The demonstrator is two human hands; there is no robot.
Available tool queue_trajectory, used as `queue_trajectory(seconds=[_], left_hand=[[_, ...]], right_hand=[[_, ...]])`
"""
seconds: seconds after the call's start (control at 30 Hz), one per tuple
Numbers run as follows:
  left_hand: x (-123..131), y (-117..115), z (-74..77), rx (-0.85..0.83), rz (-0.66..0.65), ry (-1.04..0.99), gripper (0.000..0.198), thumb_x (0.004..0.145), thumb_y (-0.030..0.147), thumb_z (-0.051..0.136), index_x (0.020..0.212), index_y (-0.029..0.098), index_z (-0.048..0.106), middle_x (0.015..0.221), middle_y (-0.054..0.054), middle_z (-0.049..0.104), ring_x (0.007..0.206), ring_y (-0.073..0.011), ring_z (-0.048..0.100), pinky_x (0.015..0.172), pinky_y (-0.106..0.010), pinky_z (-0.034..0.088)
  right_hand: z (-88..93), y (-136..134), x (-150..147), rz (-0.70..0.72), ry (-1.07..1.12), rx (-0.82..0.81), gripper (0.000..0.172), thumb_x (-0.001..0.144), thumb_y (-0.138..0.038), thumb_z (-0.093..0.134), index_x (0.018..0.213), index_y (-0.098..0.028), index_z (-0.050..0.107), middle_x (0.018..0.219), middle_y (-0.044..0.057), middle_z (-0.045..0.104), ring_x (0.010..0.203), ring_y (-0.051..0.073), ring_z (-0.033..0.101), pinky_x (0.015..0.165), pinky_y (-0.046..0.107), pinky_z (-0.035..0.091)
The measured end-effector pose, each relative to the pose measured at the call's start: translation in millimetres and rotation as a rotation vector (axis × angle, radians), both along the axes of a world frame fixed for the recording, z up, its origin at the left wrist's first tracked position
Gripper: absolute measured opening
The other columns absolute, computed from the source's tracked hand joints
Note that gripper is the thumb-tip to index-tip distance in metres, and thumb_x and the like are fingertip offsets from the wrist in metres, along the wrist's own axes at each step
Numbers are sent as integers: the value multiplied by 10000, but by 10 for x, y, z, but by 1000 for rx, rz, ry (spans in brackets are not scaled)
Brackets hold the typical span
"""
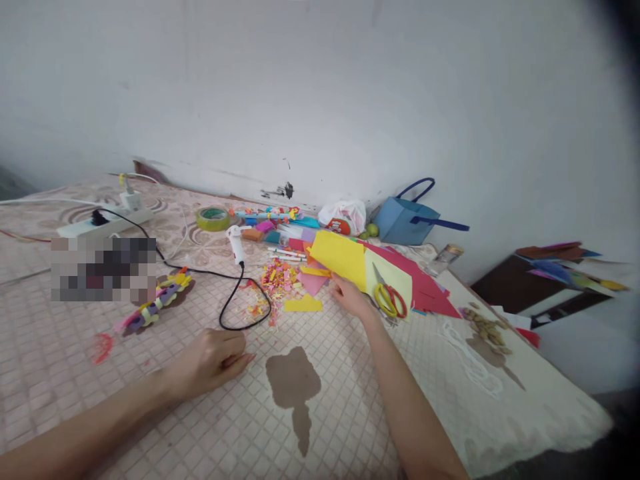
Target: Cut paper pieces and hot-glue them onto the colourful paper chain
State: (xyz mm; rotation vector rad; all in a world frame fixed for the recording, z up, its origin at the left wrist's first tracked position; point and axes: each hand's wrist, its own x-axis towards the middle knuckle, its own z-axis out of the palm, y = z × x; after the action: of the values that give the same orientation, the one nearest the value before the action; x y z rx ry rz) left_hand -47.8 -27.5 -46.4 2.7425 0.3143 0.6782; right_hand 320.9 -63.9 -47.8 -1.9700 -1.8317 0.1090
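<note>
- Apparently the glue gun [237, 248] stands upright beside the paper scraps [278, 277] to stay within reach.
- Right arm [410, 393] stretched forward, the right hand [350, 297] touches or nears the pink paper [313, 285]; I can't tell whether it grips.
- Left hand [215, 360] rests on the cloth [200, 440], loosely closed, nothing showing in it.

Left of and below centre, the left hand [215, 357] rests on the patterned table [360, 413], its fingers loosely curled. Right of centre, the right hand [353, 298] reaches to the edge of a yellow sheet [340, 257]; its grip is unclear. Scissors [387, 299] lie to its right. At centre, a white glue gun [237, 247] is left of paper scraps [280, 277]. A blue bag [405, 221] stands farther right.
</note>
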Motion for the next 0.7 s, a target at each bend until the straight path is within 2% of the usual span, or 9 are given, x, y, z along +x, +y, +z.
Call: queue_trajectory(seconds=[0.13, 0.37, 0.5, 0.7], left_hand=[[0, 1, 3, 18, -1, -8, 299, 876, 180, 445, 590, 172, 358, 528, 56, 383, 469, -68, 399, 482, -209, 264], [1, 0, 19, 42, -11, -14, 299, 882, 177, 443, 593, 171, 365, 526, 52, 405, 466, -66, 410, 479, -209, 264], [-7, 4, 11, 23, -24, -9, 301, 883, 182, 447, 595, 172, 358, 535, 50, 408, 477, -67, 414, 484, -210, 268], [5, -4, 35, 19, -34, -6, 310, 889, 178, 422, 592, 178, 331, 540, 47, 389, 490, -76, 385, 493, -228, 258]], right_hand=[[9, -55, 206, -70, 13, 69, 489, 818, -147, 507, 1305, -159, 465, 907, 79, 652, 820, 191, 599, 816, 333, 463], [69, -196, 563, -140, 24, 150, 405, 812, -154, 489, 1208, -193, 562, 1097, 119, 633, 939, 227, 619, 826, 387, 497], [36, -197, 577, -126, 25, 143, 459, 809, -144, 494, 1264, -197, 513, 1086, 112, 646, 903, 211, 638, 810, 378, 510], [-78, -106, 470, -7, 16, 112, 287, 762, -168, 577, 1036, -200, 654, 1005, 93, 673, 956, 235, 607, 850, 381, 480]])
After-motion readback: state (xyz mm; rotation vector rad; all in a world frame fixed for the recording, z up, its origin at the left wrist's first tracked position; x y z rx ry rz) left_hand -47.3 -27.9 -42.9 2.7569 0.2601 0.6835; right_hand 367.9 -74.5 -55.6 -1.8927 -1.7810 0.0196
